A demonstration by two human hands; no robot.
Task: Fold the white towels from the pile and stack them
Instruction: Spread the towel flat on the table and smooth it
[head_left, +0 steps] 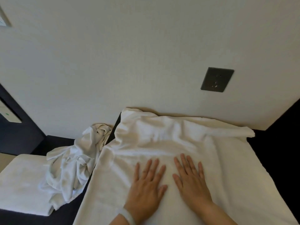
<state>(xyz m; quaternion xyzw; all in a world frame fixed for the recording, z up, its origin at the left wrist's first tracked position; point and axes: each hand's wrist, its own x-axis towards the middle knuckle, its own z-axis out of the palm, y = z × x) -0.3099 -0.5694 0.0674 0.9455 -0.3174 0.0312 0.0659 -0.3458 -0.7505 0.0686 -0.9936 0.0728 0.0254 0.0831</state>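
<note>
So both hands are down flat on a big white terry towel (227,184) that's spread out over a dark navy tabletop (279,143). The left hand (146,187) and right hand (191,181) sit side by side near the middle of it, close together but not touching. Palms are down and the fingers are straight and a bit spread. Neither one is gripping or pinching anything, they're just pressing on the cloth. There's a pale bracelet (129,216) on the left wrist.

The near part of the towel lies pretty smooth. The far edge is rumpled and bunched up right against the cream wall (113,54), and the far right corner is turned back on itself.

Just left of the spread towel there's a crumpled pile of thinner white towels (73,164), all twisted and heaped, with its top end touching the wall. The lower part of that pile flops over the right edge of a neatly folded white towel (22,184), which sits flat at the far left. I honestly can't tell if the pile and the folded one are on the same level as the tabletop or on something lower.

Up on the wall, above and to the right of the hands, is a dark grey square wall socket (216,79).
</note>
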